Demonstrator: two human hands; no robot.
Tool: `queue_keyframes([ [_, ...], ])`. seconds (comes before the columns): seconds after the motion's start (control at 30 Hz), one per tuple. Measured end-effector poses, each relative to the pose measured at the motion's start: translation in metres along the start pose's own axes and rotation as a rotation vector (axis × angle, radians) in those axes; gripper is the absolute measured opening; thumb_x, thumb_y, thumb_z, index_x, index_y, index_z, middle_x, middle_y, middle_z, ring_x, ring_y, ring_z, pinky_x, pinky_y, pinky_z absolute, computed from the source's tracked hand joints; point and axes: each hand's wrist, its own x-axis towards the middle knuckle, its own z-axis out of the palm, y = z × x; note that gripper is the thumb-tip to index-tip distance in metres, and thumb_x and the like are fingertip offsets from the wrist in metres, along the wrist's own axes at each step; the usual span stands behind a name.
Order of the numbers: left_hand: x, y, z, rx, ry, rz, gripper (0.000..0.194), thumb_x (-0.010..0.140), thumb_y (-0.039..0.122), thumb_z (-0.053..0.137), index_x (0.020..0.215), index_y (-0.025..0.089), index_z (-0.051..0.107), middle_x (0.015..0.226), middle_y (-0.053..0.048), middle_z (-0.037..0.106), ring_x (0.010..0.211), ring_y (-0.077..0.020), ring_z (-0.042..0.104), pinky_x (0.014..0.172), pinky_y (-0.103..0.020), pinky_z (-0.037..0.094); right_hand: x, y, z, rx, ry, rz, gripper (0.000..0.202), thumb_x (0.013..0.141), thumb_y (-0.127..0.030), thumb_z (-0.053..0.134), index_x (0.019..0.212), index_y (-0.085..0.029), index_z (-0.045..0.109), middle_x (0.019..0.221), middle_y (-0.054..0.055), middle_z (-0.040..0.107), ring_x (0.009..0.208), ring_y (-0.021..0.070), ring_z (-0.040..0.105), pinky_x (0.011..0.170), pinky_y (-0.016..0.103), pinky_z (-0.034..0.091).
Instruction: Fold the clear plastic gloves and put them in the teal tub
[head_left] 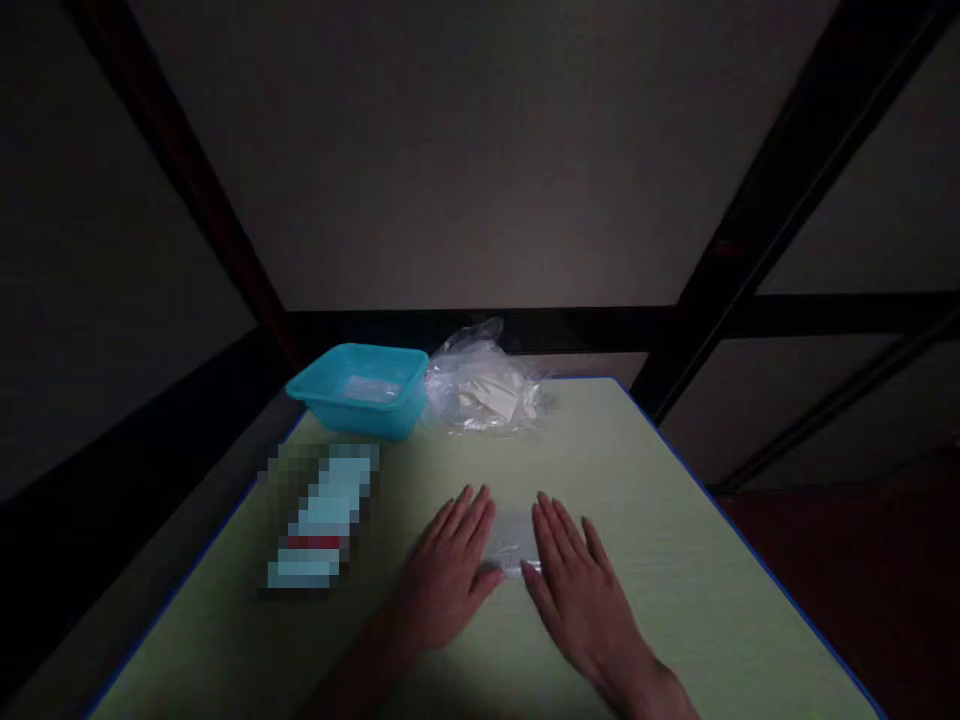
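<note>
A small clear plastic bag [515,541] lies flat on the light table between my two hands. My left hand [450,575] is palm down at the bag's left edge, fingers stretched out and thumb pointing toward it. On the other side, my right hand [577,580] also rests palm down with its fingers extended, covering the bag's right edge. Neither hand grips anything. What lies beneath the palms is hidden.
A blue plastic basket [364,415] at the table's back left holds a clear flat item. Beside it sits a crumpled clear bag [487,385] with whitish contents. A pixelated rectangular object [322,515] lies at left. The table [675,560] has a blue edge; a wall stands behind.
</note>
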Motion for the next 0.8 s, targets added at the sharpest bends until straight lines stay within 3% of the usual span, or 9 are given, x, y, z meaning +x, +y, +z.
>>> queue_keyframes([
  [0.2, 0.004, 0.0, 0.001, -0.171, 0.022, -0.016, 0.059, 0.088, 0.033, 0.046, 0.139, 0.009, 0.026, 0.147, -0.013, 0.022, 0.135, -0.0265, 0.017, 0.109, -0.045, 0.02, -0.004, 0.009, 0.002, 0.045, 0.034, 0.016, 0.057, 0.092, -0.04, 0.031, 0.136, -0.005, 0.034, 0.142, 0.015, 0.029, 0.132, 0.0261, 0.028, 0.105, 0.05, 0.025],
  [0.3, 0.011, -0.006, -0.001, -0.403, 0.044, -0.149, 0.058, 0.087, 0.025, 0.047, 0.138, 0.01, 0.025, 0.146, -0.016, 0.025, 0.134, -0.0254, 0.023, 0.109, -0.044, 0.022, -0.006, 0.011, -0.001, 0.122, 0.058, 0.014, 0.057, 0.092, -0.041, 0.029, 0.138, -0.007, 0.031, 0.143, 0.015, 0.028, 0.133, 0.0252, 0.025, 0.106, 0.05, 0.025],
  [0.37, 0.02, -0.015, -0.005, -0.506, 0.059, -0.256, 0.053, 0.086, 0.019, 0.048, 0.135, 0.013, 0.031, 0.143, -0.016, 0.032, 0.131, -0.0246, 0.029, 0.107, -0.042, 0.026, -0.006, 0.013, -0.003, 0.185, 0.089, 0.026, 0.057, 0.092, -0.041, 0.029, 0.139, -0.008, 0.028, 0.145, 0.015, 0.026, 0.134, 0.0252, 0.023, 0.106, 0.05, 0.026],
  [0.43, 0.032, -0.026, -0.009, -0.521, 0.046, -0.279, 0.044, 0.083, 0.017, 0.053, 0.126, 0.016, 0.043, 0.132, -0.013, 0.046, 0.125, -0.0245, 0.039, 0.104, -0.041, 0.031, -0.007, 0.015, -0.005, 0.246, 0.121, 0.048, 0.057, 0.092, -0.039, 0.03, 0.139, -0.008, 0.028, 0.146, 0.015, 0.025, 0.134, 0.026, 0.023, 0.105, 0.05, 0.028],
  [0.5, 0.044, -0.038, -0.014, -0.542, -0.008, -0.304, 0.032, 0.084, 0.019, 0.056, 0.116, 0.017, 0.052, 0.118, -0.01, 0.055, 0.111, -0.0237, 0.051, 0.095, -0.041, 0.041, -0.007, 0.016, -0.007, 0.291, 0.152, 0.06, 0.056, 0.091, -0.037, 0.032, 0.138, -0.008, 0.03, 0.145, 0.016, 0.026, 0.134, 0.0269, 0.024, 0.104, 0.049, 0.03],
  [0.6, 0.059, -0.051, -0.019, -0.581, -0.138, -0.325, 0.028, 0.088, 0.028, 0.055, 0.113, 0.015, 0.053, 0.113, -0.008, 0.056, 0.095, -0.0215, 0.058, 0.08, -0.041, 0.049, -0.008, 0.014, -0.012, 0.32, 0.188, 0.036, 0.053, 0.091, -0.036, 0.033, 0.135, -0.006, 0.036, 0.143, 0.017, 0.03, 0.133, 0.0276, 0.026, 0.105, 0.049, 0.031],
  [0.8, 0.071, -0.056, -0.022, -0.654, -0.321, -0.331, 0.03, 0.088, 0.029, 0.055, 0.114, 0.015, 0.053, 0.114, -0.008, 0.055, 0.094, -0.0223, 0.058, 0.078, -0.04, 0.05, -0.017, 0.005, -0.023, 0.355, 0.164, -0.05, 0.042, 0.091, -0.033, 0.037, 0.125, -0.011, 0.049, 0.139, 0.015, 0.04, 0.128, 0.0267, 0.035, 0.104, 0.049, 0.033],
])
